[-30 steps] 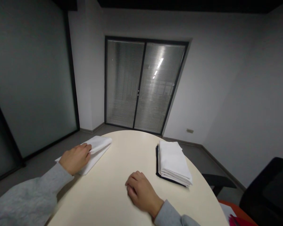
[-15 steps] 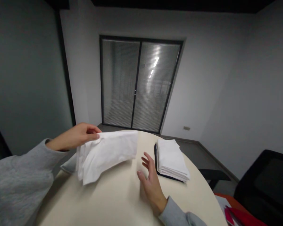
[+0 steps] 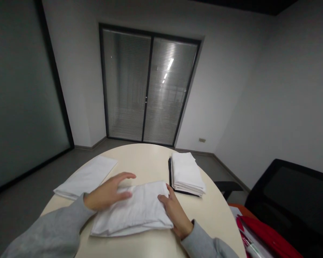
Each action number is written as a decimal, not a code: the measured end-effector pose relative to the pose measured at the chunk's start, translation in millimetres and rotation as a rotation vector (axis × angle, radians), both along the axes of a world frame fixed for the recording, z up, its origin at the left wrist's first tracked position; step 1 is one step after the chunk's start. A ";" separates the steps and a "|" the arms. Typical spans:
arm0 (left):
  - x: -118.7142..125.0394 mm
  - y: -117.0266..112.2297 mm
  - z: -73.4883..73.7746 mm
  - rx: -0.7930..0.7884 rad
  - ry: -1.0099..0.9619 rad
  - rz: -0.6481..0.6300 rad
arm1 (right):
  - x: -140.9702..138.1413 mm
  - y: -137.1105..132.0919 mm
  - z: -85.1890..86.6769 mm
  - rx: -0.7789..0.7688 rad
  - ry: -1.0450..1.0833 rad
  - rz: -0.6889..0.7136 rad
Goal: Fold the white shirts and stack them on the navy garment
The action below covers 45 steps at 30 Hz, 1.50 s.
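A white folded cloth (image 3: 140,211) lies on the round cream table (image 3: 150,161) in front of me. My left hand (image 3: 107,193) rests flat on the cloth's left part with fingers spread. My right hand (image 3: 174,211) touches the cloth's right edge, fingers together. Another white cloth (image 3: 87,176) lies flat at the table's left edge. A neat stack of folded white cloths (image 3: 187,173) sits at the right on a dark item (image 3: 170,175).
A black chair (image 3: 288,200) stands at the right. Red and white items (image 3: 261,236) lie low on the right beside the table. Behind the table are a glass door with blinds (image 3: 148,86) and a dark glass wall (image 3: 18,93) at left.
My left hand lifted a white cloth from the left pile, carried it rightward and laid it down in front of me. My right hand rose and now touches its right edge.
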<state>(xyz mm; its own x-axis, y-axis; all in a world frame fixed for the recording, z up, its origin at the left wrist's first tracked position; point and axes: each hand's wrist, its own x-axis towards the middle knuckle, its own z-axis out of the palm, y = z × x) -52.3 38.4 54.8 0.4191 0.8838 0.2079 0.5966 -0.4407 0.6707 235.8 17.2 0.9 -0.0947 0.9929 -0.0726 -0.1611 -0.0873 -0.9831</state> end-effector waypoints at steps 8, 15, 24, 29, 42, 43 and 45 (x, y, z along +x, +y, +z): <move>-15.1 -54.9 -23.7 0.019 0.300 -0.031 | 3.1 1.8 7.1 -0.139 0.044 -0.064; -14.9 -29.0 -1.4 0.177 0.223 0.196 | 2.7 7.5 2.6 -0.150 0.235 -0.012; 5.1 87.9 62.9 0.191 -0.002 0.190 | 14.3 -12.7 16.6 -0.169 0.071 0.204; 15.9 152.5 32.9 0.088 0.004 0.363 | 25.6 -15.6 15.4 -0.101 -0.148 0.182; -6.1 32.7 -54.4 0.160 0.183 -0.082 | 21.3 -27.2 21.4 0.271 -1.117 -0.059; -8.4 27.2 -56.8 0.145 0.214 -0.088 | 20.0 -27.1 23.0 0.274 -1.096 -0.025; -10.7 20.2 -57.2 0.102 0.269 -0.087 | 19.7 -25.4 23.8 0.269 -1.020 0.038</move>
<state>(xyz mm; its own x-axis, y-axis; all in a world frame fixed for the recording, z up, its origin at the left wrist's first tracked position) -63.0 58.6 -2.4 0.5441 0.8227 0.1649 0.7041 -0.5545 0.4436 255.6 -8.2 24.6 -0.1443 0.9857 0.0871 0.7513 0.1664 -0.6386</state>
